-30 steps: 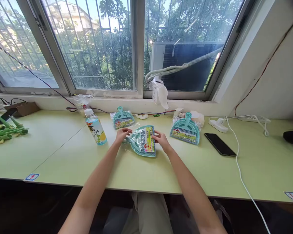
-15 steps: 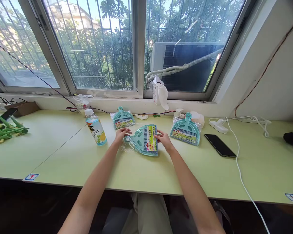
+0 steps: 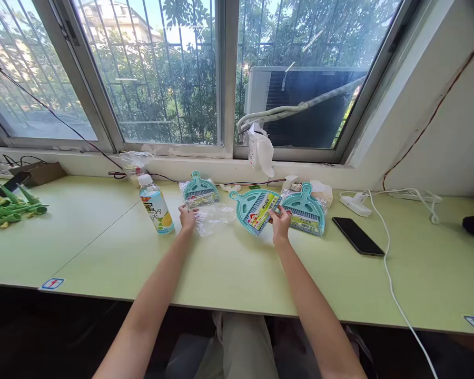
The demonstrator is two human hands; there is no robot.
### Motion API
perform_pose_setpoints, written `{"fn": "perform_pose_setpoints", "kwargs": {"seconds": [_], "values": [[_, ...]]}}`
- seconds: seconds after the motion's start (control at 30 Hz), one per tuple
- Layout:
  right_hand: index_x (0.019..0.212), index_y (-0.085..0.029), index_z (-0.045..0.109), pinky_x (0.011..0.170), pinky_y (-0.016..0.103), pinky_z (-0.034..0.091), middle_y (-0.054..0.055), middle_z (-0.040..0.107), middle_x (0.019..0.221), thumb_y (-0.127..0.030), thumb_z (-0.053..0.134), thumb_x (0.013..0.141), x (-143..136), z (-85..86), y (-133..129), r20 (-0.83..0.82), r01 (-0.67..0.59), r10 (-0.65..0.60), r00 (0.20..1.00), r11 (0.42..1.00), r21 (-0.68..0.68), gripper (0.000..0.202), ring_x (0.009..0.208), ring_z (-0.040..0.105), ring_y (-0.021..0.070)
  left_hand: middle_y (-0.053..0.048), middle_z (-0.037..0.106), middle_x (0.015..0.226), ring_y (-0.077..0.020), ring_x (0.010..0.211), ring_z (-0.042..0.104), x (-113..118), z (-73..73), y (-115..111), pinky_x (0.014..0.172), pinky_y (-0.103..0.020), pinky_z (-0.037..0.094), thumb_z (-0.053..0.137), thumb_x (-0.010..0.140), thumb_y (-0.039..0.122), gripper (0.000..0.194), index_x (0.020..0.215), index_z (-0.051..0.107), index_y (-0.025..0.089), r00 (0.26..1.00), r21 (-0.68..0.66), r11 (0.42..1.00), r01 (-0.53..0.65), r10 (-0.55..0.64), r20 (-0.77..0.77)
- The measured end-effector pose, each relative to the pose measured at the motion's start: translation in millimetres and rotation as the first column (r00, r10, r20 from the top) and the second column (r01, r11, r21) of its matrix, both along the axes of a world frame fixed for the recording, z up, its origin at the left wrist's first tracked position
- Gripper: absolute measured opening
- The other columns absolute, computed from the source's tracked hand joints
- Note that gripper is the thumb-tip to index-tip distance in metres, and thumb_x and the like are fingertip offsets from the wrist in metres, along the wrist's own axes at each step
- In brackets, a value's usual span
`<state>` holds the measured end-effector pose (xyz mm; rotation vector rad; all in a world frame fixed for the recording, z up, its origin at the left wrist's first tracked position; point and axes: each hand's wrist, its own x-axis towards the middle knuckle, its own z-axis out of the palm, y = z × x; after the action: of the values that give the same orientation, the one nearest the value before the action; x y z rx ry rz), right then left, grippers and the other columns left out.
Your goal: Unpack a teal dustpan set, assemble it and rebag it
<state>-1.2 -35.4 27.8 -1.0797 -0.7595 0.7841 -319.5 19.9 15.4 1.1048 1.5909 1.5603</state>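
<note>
My right hand (image 3: 280, 222) is closed on the labelled brush end of a teal dustpan and brush set (image 3: 253, 208), which tilts with its handle toward the upper left. Between my hands a clear plastic bag (image 3: 217, 217) spreads out, apart from the set. My left hand (image 3: 187, 217) pinches the bag's left end. Just behind my left hand lies a second teal dustpan set (image 3: 199, 188) in clear wrap. A third wrapped dustpan set (image 3: 306, 208) lies at the right, partly covered by the held one and my right hand.
A drink bottle (image 3: 156, 206) stands left of my left hand. On the right lie a black phone (image 3: 357, 237), a power strip (image 3: 355, 204) and a white cable (image 3: 387, 263). Green stalks (image 3: 13, 208) lie at the far left. A tissue pack (image 3: 259, 149) hangs by the window.
The held dustpan set has come out of its clear bag. My right hand has carried it up and right and turned it, while my left hand keeps the bag and has moved slightly left.
</note>
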Motion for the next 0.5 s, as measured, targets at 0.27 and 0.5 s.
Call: {"fn": "perform_pose_setpoints", "kwargs": {"seconds": [0.27, 0.5], "values": [[0.126, -0.014, 0.054, 0.061, 0.030, 0.053, 0.010, 0.072, 0.093, -0.033, 0.065, 0.068, -6.9, 5.2, -4.9, 0.001, -0.028, 0.028, 1.000, 0.999, 0.019, 0.062, 0.079, 0.067, 0.0213, -0.017, 0.023, 0.151, -0.0352, 0.141, 0.017, 21.0, 17.7, -25.5, 0.110, -0.052, 0.021, 0.059, 0.079, 0.020, 0.057, 0.132, 0.038, 0.020, 0.783, 0.350, 0.935, -0.053, 0.256, -0.567], [0.125, -0.014, 0.055, 0.061, 0.028, 0.053, 0.010, 0.072, 0.094, -0.032, 0.067, 0.067, -6.1, 5.2, -4.2, -0.024, -0.021, 0.022, 0.999, 1.000, 0.012, 0.061, 0.081, 0.066, 0.0204, -0.010, 0.062, 0.108, -0.0342, 0.110, 0.050, 57.4, 5.4, -36.6, 0.102, -0.047, 0.028, 0.072, 0.069, 0.029, 0.018, 0.087, 0.068, 0.027, 0.526, 0.029, 0.802, 0.597, -0.363, -0.769]]}}
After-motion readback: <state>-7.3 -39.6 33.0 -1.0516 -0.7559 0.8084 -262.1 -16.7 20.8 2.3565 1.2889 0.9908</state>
